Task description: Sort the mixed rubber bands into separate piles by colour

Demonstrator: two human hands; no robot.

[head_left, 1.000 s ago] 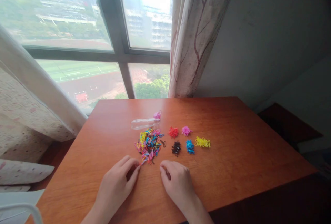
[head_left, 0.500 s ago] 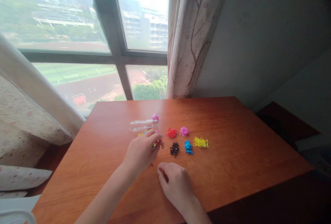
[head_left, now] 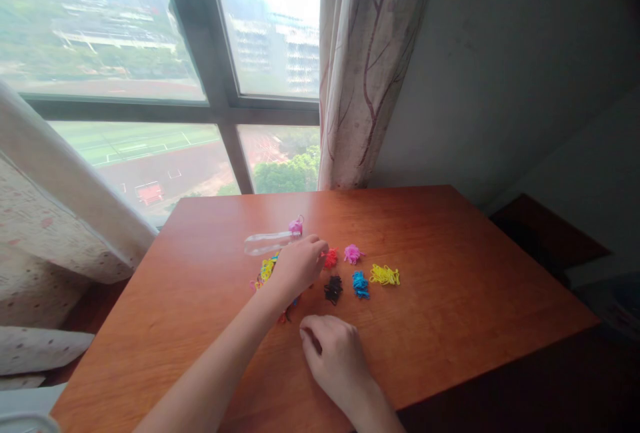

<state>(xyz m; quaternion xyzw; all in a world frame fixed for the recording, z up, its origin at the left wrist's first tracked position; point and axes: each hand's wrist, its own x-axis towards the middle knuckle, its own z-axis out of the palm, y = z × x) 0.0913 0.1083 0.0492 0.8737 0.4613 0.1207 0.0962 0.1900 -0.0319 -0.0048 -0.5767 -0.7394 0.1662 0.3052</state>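
Left hand (head_left: 300, 265) has travelled forward and right since the earlier frames, from the near edge of the mixed heap, across it, to the red pile; right hand (head_left: 333, 346) has hardly shifted. Left fingers bent and close together, tips at the left side of the red pile (head_left: 331, 258); whether they touch it or pinch a band, cannot tell. Mixed heap of coloured bands (head_left: 265, 270) lies under the left hand and forearm, largely covered, yellow bands showing at its left. Right hand rests low near the table's front, fingers curled, thumb drawn toward the index finger; cannot tell if anything sits between them. Sorted piles right of the heap: pink pile (head_left: 353, 254) beside the red; black pile (head_left: 333, 290), blue pile (head_left: 360, 284) and yellow pile (head_left: 385, 275) in a nearer row, each apart. Beyond the heap, a clear plastic item (head_left: 267, 243) with a pink bundle (head_left: 296, 226) at its right end. All on a brown wooden table (head_left: 460, 300), window (head_left: 225, 113) behind.
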